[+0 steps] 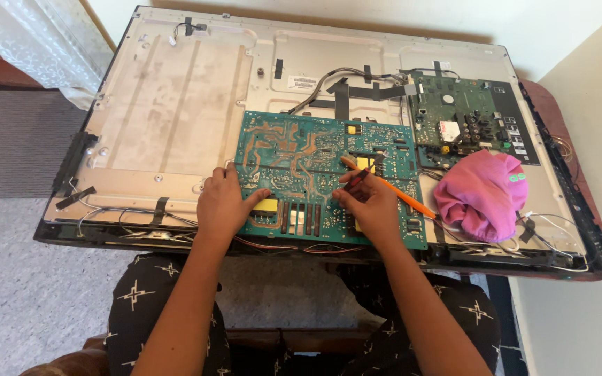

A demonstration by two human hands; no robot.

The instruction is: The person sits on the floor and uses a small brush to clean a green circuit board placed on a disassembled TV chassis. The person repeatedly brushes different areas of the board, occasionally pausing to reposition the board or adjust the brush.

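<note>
A large green circuit board (315, 153) lies solder side up on the metal back panel (168, 104) of an opened flat screen. My left hand (223, 203) rests on the board's left edge, thumb on its surface, fingers curled over the rim. My right hand (368, 203) sits on the board's lower right part and grips an orange-handled tool (407, 200), whose dark tip points up-left onto the board. Both forearms reach in from the bottom.
A smaller green board (454, 111) with connectors sits at the panel's upper right. A crumpled pink cloth (482, 195) lies right of my right hand. Black cables and tape strips cross the panel top; loose wires run along the near edge. A cream wall stands at right.
</note>
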